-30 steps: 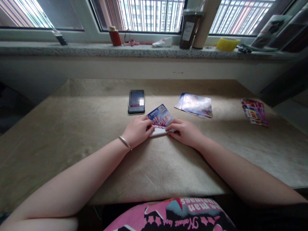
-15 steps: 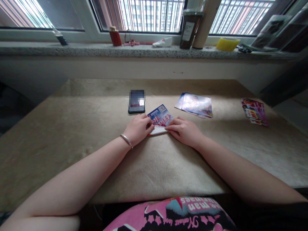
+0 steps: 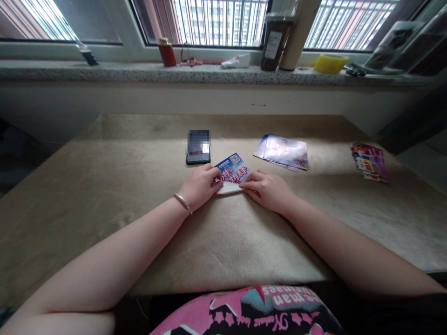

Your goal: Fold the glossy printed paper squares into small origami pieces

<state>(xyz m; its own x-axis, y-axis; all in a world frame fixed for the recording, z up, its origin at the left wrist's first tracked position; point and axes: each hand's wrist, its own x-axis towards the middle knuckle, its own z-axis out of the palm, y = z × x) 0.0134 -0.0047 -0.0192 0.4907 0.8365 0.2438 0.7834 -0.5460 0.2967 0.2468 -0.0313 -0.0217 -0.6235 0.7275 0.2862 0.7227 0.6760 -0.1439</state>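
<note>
A blue printed leaflet (image 3: 232,172) lies on the beige table (image 3: 104,186), its near edge turned up to show the white back. My left hand (image 3: 199,186), with a bracelet on the wrist, pinches the leaflet's left side with curled fingers. My right hand (image 3: 267,188) presses its fingertips on the folded near edge at the right. Both hands touch the leaflet.
A dark phone (image 3: 198,148) lies just beyond the leaflet. A stack of blue leaflets (image 3: 284,152) sits to the right, and a pink stack (image 3: 369,161) farther right. The window sill (image 3: 139,72) holds a red cup (image 3: 167,53), a dark jar (image 3: 274,42) and yellow tape (image 3: 330,63).
Both hands have slid a little farther from me along the leaflet, rolling the white near edge further up over the blue face. The rest is unchanged.
</note>
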